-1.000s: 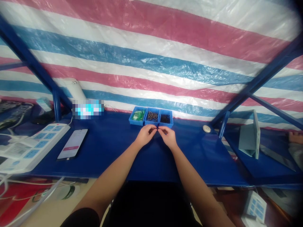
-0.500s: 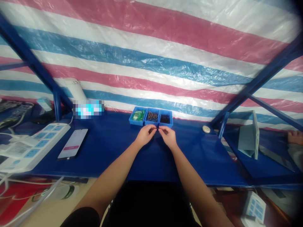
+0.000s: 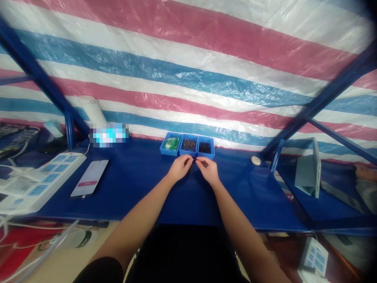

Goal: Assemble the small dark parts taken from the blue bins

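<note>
My left hand (image 3: 180, 167) and my right hand (image 3: 208, 169) meet fingertip to fingertip over the blue table, just in front of three small blue bins. Both are pinched closed, with a tiny dark piece between them too small to name. Small dark bits also show under the fingers of each hand. The left bin (image 3: 169, 153) holds green plastic packaging. In the middle bin (image 3: 187, 152) lie many small brass-and-dark parts. Small black parts fill the bottom of the right bin (image 3: 206, 155), right behind my right hand.
At left are a phone (image 3: 90, 179) and a white power strip (image 3: 44, 182) with cables. A white round object (image 3: 255, 160) lies to the right. Farther right stand a tablet in a case (image 3: 309, 169) and another person's hand (image 3: 365, 172). Striped sheeting (image 3: 188, 74) hangs behind the blue frame.
Both hands keep their pinch in nearly the same place, with the fingertips shifting slightly. The whole view has moved a little. The other person's hand at right has shifted slightly.
</note>
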Tool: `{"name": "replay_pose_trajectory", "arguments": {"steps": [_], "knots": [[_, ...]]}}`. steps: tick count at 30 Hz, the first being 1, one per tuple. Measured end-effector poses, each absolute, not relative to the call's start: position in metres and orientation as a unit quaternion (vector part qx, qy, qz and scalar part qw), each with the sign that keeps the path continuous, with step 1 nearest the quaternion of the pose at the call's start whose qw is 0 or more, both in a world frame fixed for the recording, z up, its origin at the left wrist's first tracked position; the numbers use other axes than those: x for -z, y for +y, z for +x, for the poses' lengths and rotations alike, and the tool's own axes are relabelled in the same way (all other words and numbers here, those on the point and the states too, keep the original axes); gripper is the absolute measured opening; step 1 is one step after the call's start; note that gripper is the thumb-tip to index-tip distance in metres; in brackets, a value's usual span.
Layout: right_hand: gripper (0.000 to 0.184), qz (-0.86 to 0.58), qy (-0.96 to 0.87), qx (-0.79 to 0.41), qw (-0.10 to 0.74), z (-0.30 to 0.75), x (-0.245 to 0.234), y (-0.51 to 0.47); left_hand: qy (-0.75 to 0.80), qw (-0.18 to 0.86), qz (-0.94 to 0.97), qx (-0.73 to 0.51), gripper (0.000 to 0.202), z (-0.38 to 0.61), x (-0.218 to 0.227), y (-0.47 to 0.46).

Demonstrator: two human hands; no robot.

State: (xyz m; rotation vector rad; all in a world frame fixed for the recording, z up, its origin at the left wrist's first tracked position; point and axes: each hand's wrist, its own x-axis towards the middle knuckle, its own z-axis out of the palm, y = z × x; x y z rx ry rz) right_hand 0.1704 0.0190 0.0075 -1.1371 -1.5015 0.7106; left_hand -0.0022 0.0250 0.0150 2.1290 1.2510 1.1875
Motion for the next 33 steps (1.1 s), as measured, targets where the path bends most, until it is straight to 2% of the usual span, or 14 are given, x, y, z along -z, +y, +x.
{"name": "replay_pose_trajectory", "arguments": {"steps": [6, 33], "knots": [[0.028, -0.471, -0.625, -0.304, 0.543, 0.1711, -0.0051, 0.0203, 0.437, 0.231, 0.749, -0.442, 0.021, -0.0001, -0.0141, 0.0241], [0.030, -0.464, -0.612, -0.350, 0.536, 0.1701, -0.0079, 0.0186, 0.440, 0.218, 0.762, -0.423, 0.030, -0.0010, -0.0151, 0.0240]]}}
